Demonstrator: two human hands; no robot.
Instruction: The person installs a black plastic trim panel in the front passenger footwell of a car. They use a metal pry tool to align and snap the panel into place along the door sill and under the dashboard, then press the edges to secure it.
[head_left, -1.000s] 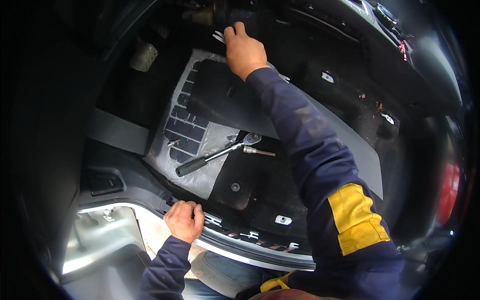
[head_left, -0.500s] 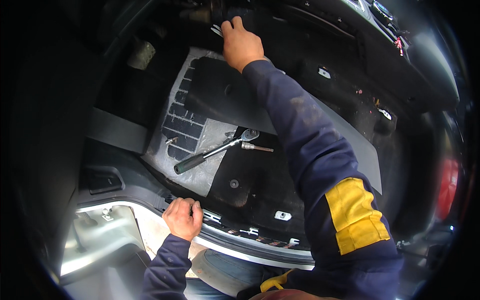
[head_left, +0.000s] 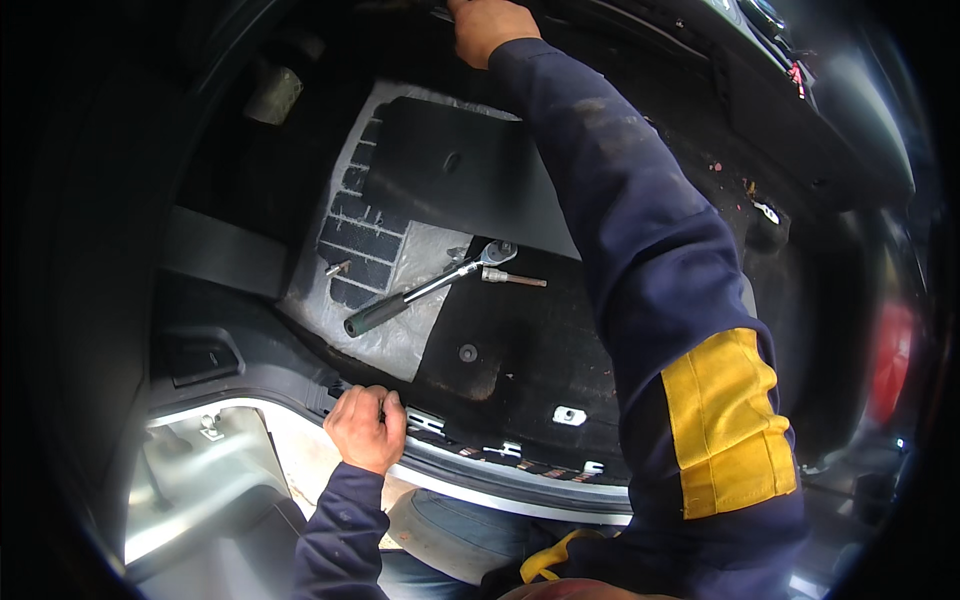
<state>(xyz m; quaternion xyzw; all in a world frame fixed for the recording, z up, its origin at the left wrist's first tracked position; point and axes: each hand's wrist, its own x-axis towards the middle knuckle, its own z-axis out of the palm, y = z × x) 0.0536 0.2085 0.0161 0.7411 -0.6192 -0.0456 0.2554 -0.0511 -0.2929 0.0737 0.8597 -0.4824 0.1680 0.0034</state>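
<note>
head view, door sill (head_left: 500, 487) beneath left fingers (head_left: 362, 404)

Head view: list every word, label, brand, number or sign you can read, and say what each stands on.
None can be read.
Ratchet: any marking is too small to make out.
Lever recess: a small pale mark, too small to read.
Yellow sleeve band: no lettering visible.

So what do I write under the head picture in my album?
Left hand at the door sill, right hand stretched across the car floor, ratchet lying between.
</note>
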